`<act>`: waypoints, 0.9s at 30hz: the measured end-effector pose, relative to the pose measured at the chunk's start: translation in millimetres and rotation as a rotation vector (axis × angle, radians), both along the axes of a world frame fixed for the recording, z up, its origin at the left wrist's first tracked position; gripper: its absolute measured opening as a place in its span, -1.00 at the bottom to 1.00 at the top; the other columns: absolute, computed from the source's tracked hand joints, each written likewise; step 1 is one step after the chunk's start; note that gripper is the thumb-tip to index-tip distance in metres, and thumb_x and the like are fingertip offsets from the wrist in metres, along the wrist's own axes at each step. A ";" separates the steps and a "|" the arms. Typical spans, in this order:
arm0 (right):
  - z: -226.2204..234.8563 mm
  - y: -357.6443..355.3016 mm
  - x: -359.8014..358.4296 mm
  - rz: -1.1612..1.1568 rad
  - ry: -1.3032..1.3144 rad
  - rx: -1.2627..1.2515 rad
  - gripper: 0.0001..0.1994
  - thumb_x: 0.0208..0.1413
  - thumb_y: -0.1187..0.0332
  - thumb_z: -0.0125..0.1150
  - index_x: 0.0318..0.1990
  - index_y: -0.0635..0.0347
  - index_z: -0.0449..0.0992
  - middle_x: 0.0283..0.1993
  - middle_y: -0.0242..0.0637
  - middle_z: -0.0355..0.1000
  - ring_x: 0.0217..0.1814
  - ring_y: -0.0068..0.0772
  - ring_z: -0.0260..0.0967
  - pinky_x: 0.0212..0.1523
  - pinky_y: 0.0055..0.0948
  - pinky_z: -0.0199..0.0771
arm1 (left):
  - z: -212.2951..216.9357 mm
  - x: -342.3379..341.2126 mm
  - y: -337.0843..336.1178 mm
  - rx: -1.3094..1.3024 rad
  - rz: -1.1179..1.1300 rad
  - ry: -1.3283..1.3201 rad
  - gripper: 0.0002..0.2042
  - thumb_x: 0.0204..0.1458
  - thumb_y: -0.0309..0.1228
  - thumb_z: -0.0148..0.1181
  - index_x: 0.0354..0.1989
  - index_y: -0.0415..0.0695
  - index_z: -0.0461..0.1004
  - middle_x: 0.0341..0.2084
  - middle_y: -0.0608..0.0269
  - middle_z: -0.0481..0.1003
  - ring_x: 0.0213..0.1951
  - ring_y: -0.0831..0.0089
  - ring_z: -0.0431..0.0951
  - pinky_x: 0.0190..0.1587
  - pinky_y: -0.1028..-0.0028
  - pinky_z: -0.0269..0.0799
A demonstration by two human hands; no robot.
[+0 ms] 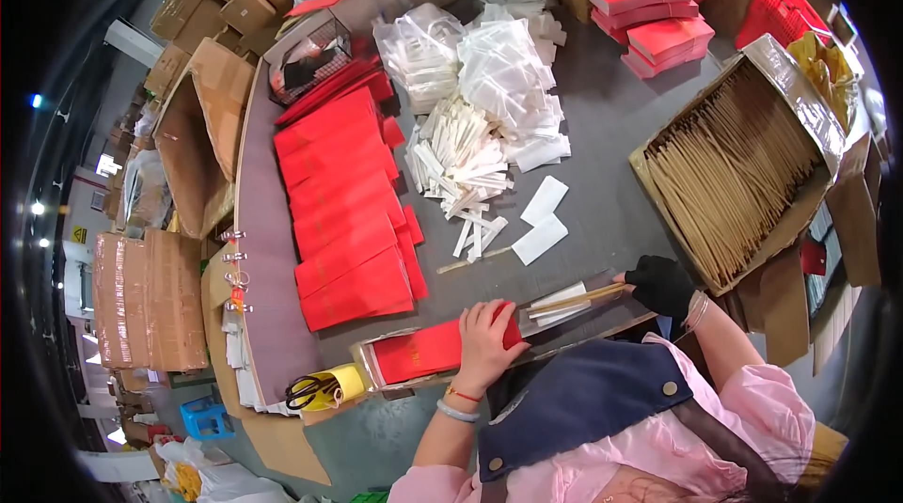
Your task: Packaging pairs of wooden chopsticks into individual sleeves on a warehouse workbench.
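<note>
Near the table's front edge, a long red paper envelope (pixel 420 351) lies in a narrow tray (pixel 369 374). My left hand (pixel 485 348) rests over the envelope's right end, its bare fingers stretched out and apart. At the tray's right end my right hand (pixel 661 287), in a black fingerless glove, pinches the ends of a few thin brown sticks (pixel 594 295). These point left toward the envelope and lie across white paper strips (pixel 557 307). Further left several red envelopes (pixel 343 221) lie in an overlapping row.
A carton (pixel 743 169) of brown sticks stands on the right. White strips (pixel 461 150) and plastic-wrapped packs (pixel 503 70) are heaped mid-table. Two white slips (pixel 541 238) and a single stick (pixel 470 261) lie nearer. Red stacks (pixel 658 28) sit at the back; a yellow holder (pixel 340 385) stands front left.
</note>
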State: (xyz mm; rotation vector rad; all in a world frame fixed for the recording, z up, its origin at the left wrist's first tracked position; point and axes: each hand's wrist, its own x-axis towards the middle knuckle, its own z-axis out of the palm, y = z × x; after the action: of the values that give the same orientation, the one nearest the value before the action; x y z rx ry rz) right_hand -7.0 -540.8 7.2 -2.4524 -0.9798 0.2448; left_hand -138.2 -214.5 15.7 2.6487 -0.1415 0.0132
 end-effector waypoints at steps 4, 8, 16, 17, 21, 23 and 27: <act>-23.1 6.7 2.6 0.034 -0.051 -0.169 -0.82 -0.03 0.20 0.28 -0.22 -0.20 0.62 -0.45 -0.25 0.39 -0.34 -0.19 0.42 -0.35 -0.22 0.43 | -8.8 -0.7 -1.8 -0.010 -0.007 -0.035 -0.36 -0.34 -0.22 0.48 0.02 -0.12 0.46 0.03 0.18 0.39 0.10 0.08 0.28 0.17 0.10 0.15; -27.5 49.9 -3.6 0.133 -0.065 0.009 -0.85 -0.05 0.22 0.28 -0.27 -0.18 0.61 -0.37 -0.23 0.42 -0.29 -0.12 0.42 -0.30 -0.20 0.43 | -10.1 9.9 -22.7 -0.078 -0.039 -0.042 -0.35 -0.35 -0.22 0.48 0.03 -0.10 0.45 0.02 0.20 0.39 0.07 0.10 0.30 0.14 0.12 0.17; -63.1 84.3 -16.6 0.089 0.150 0.225 -0.78 -0.02 0.29 0.14 -0.25 0.21 0.50 -0.25 -0.03 0.43 -0.12 0.00 0.40 -0.06 -0.16 0.36 | -3.5 28.7 -33.8 0.041 -0.050 -0.124 -0.28 -0.40 -0.24 0.46 0.06 -0.17 0.39 -0.07 0.12 0.41 -0.02 0.08 0.36 -0.02 0.16 0.29; -41.5 110.9 -26.4 0.111 0.336 0.387 -0.75 -0.03 0.23 0.15 -0.24 0.19 0.49 -0.23 0.01 0.43 -0.13 0.03 0.38 -0.08 -0.14 0.35 | -7.7 28.7 -30.0 -0.003 -0.070 -0.105 -0.30 -0.40 -0.27 0.45 0.05 -0.15 0.39 -0.10 0.13 0.42 -0.08 0.08 0.39 -0.06 0.15 0.32; -8.3 109.3 -11.8 0.137 0.128 0.133 -0.66 -0.15 0.07 0.29 -0.29 0.10 0.55 -0.27 -0.10 0.47 -0.16 -0.02 0.42 -0.10 -0.09 0.35 | -15.4 21.4 -19.6 0.128 -0.115 -0.063 -0.37 -0.16 -0.18 0.31 0.19 0.09 0.31 -0.08 0.14 0.38 -0.02 0.11 0.39 -0.01 0.14 0.33; 14.9 94.3 -9.1 0.166 -0.038 0.020 -0.67 -0.17 0.05 0.31 -0.32 0.07 0.56 -0.30 -0.14 0.48 -0.19 -0.05 0.45 -0.10 -0.08 0.37 | -3.6 20.7 -30.7 0.123 -0.180 0.019 -0.42 -0.24 -0.39 0.31 0.09 0.13 0.39 -0.07 0.11 0.36 -0.02 0.11 0.36 -0.02 0.16 0.32; 23.5 91.3 -16.3 0.278 -0.214 -0.135 -0.66 -0.22 0.03 0.35 -0.38 0.06 0.57 -0.41 -0.19 0.52 -0.31 -0.11 0.52 -0.22 -0.12 0.45 | 28.6 40.0 -36.2 0.295 -0.341 0.190 -0.73 -0.16 -0.32 0.24 -0.20 0.05 0.51 -0.22 0.07 0.39 -0.14 0.08 0.42 -0.16 0.12 0.40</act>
State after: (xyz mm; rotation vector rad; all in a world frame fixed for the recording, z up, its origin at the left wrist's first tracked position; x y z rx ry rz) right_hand -23.3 -449.5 30.7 -2.4953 -1.4431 0.1456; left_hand -98.2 -250.7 44.3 2.8604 -0.5675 -0.3983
